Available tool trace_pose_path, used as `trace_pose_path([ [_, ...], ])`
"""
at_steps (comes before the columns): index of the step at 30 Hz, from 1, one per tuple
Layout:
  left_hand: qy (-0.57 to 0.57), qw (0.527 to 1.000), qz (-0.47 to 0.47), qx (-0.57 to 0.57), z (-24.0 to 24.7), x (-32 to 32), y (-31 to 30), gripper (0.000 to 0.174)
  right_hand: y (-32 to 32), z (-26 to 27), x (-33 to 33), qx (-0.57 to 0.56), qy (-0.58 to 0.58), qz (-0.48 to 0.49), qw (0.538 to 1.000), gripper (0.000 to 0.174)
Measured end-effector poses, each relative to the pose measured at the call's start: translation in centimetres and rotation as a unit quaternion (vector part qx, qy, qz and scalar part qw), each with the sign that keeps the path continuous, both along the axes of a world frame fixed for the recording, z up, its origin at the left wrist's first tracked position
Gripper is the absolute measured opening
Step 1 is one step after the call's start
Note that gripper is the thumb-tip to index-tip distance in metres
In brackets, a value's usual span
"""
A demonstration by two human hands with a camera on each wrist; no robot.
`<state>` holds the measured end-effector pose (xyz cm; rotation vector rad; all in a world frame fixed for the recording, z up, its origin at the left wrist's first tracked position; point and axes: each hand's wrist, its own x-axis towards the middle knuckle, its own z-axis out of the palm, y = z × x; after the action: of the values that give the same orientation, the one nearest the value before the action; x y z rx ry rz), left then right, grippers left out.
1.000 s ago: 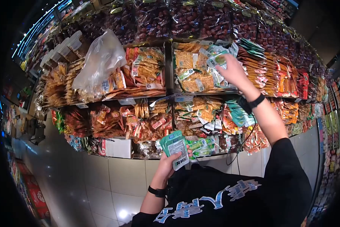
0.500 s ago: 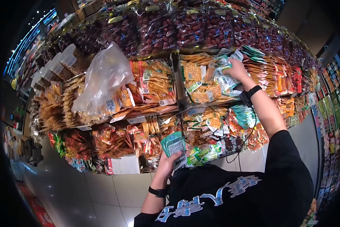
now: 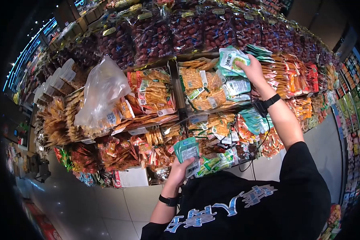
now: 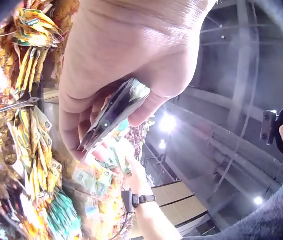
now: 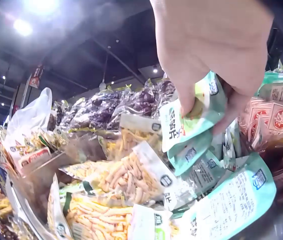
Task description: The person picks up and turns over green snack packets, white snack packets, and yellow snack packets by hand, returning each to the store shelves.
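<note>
In the head view my left hand [image 3: 179,171] holds a small stack of teal snack packets [image 3: 186,149] low in front of the body, thumb on top and fingers beneath. The left wrist view shows the stack edge-on [image 4: 112,114] between thumb and fingers. My right hand [image 3: 253,73] pinches teal snack packets [image 3: 230,61] over the right-hand bin, their printed front turned up. Below them, more teal packets [image 3: 236,88] lie beside clear bags of yellow snack sticks [image 3: 200,80]. The right wrist view shows at least two overlapping packets [image 5: 194,117] under the thumb.
A clear plastic bag [image 3: 104,92] lies over the left bin. Bags of dark red fruit [image 3: 184,34] line the back. A divider [image 3: 176,86] separates the bins, with a lower shelf of packets [image 3: 220,125] in front. A black cable [image 3: 264,142] hangs from the right wrist.
My right hand has lifted teal packets from among the others in the bin, and their front now shows. The left hand keeps its hold on the stack. The head view has shifted slightly.
</note>
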<state>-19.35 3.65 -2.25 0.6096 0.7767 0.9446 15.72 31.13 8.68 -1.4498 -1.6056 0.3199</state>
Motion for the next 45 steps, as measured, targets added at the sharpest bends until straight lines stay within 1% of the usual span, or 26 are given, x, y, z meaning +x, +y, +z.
trace_pose_path([
  [2, -0.001, 1.000, 0.004, -0.003, 0.0, 1.0, -0.2, 0.033, 0.7, -1.0, 0.8, -0.020, 0.097, 0.063, 0.993, 0.042],
  [5, 0.002, 1.000, 0.015, -0.010, 0.4, 2.7, -0.7, 0.033, 0.9, -1.9, 1.7, -0.037, 0.132, 0.100, 0.985, 0.037],
  [6, 0.008, 1.000, 0.023, -0.011, 0.7, 3.4, -0.9, 0.034, 0.2, -1.3, 1.7, -0.030, 0.003, 0.076, 0.997, 0.036],
  [7, 0.013, 0.999, 0.030, -0.013, 1.1, 4.0, -1.1, 0.034, -1.0, -0.1, 1.5, -0.022, -0.127, 0.050, 0.990, 0.035],
  [8, 0.014, 0.999, 0.037, -0.012, 1.4, 4.7, -1.3, 0.033, -1.9, 0.6, 1.5, -0.013, -0.254, 0.025, 0.967, 0.034],
  [9, 0.014, 0.999, 0.044, -0.011, 1.8, 5.4, -1.4, 0.031, -2.3, 0.6, 1.8, -0.009, -0.268, 0.017, 0.963, 0.033],
  [12, 0.014, 0.998, 0.054, -0.003, 2.1, 7.1, -1.9, 0.031, -3.0, 0.7, 2.8, 0.007, -0.247, 0.012, 0.969, 0.033],
  [13, 0.016, 0.998, 0.059, -0.004, 2.2, 7.7, -2.1, 0.031, -2.8, 0.2, 3.5, 0.036, -0.231, 0.027, 0.972, 0.032],
  [14, 0.019, 0.998, 0.064, -0.004, 2.3, 8.2, -2.3, 0.032, -2.8, 0.2, 3.9, 0.028, -0.205, 0.037, 0.978, 0.032],
  [15, 0.030, 0.997, 0.068, 0.004, 2.1, 8.7, -2.4, 0.040, -3.1, 0.6, 4.2, 0.021, -0.180, 0.048, 0.982, 0.031],
  [20, 0.035, 0.996, 0.085, 0.008, 2.5, 11.1, -2.6, 0.040, -3.6, 1.6, 6.0, 0.016, -0.042, 0.064, 0.997, 0.032],
  [22, 0.019, 0.996, 0.092, 0.009, 2.0, 11.9, -2.4, 0.041, -3.6, 1.1, 6.6, -0.055, 0.101, 0.146, 0.983, 0.029],
  [24, -0.009, 0.997, 0.082, -0.007, 2.2, 12.6, -1.8, 0.042, -5.6, 1.8, 5.9, -0.108, 0.254, 0.242, 0.930, 0.027],
  [26, -0.040, 0.996, 0.079, -0.028, 2.5, 13.2, -1.0, 0.043, -8.3, 2.5, 4.7, -0.143, 0.300, 0.335, 0.882, 0.027],
  [27, -0.074, 0.995, 0.067, -0.026, 2.5, 13.5, -0.2, 0.048, -9.9, 2.8, 4.2, -0.143, 0.282, 0.368, 0.874, 0.025],
  [28, -0.126, 0.989, 0.057, -0.045, 2.7, 13.8, 0.3, 0.047, -11.3, 2.8, 3.6, -0.146, 0.264, 0.402, 0.864, 0.023],
  [30, -0.206, 0.978, 0.023, -0.035, 3.5, 13.9, 1.3, 0.052, -13.6, 2.1, 2.3, -0.089, 0.254, 0.548, 0.792, 0.022],
  [32, -0.239, 0.968, 0.049, -0.051, 5.1, 14.5, 1.7, 0.059, -14.5, 2.6, 1.4, 0.026, 0.098, 0.631, 0.769, 0.025],
  [33, -0.233, 0.969, 0.075, -0.026, 5.0, 14.6, 1.7, 0.056, -14.7, 2.8, 1.2, 0.057, 0.018, 0.649, 0.758, 0.039],
  [34, -0.235, 0.969, 0.074, -0.028, 5.2, 14.5, 1.7, 0.054, -15.0, 2.6, 1.1, 0.061, -0.018, 0.648, 0.759, 0.041],
  [36, -0.169, 0.985, 0.020, 0.033, 5.3, 13.9, 1.8, 0.052, -14.6, 2.1, 1.5, 0.103, -0.080, 0.619, 0.775, 0.040],
  [37, -0.149, 0.988, 0.023, 0.042, 5.7, 13.9, 1.8, 0.052, -14.4, 1.8, 1.5, 0.146, -0.110, 0.593, 0.784, 0.043],
  [40, -0.096, 0.992, 0.046, 0.065, 7.1, 14.3, 1.5, 0.053, -14.8, 1.1, 1.3, 0.167, -0.135, 0.524, 0.824, 0.049],
  [41, -0.081, 0.992, 0.061, 0.072, 7.3, 14.7, 1.5, 0.053, -14.8, 1.0, 1.2, 0.207, -0.146, 0.497, 0.830, 0.051],
  [44, -0.064, 0.991, 0.079, 0.090, 7.4, 14.8, 1.4, 0.052, -14.6, 0.6, 1.3, 0.285, -0.140, 0.445, 0.837, 0.041],
  [45, -0.061, 0.990, 0.086, 0.095, 7.5, 14.8, 1.3, 0.052, -14.8, 1.0, 1.2, 0.313, -0.141, 0.427, 0.836, 0.032],
])
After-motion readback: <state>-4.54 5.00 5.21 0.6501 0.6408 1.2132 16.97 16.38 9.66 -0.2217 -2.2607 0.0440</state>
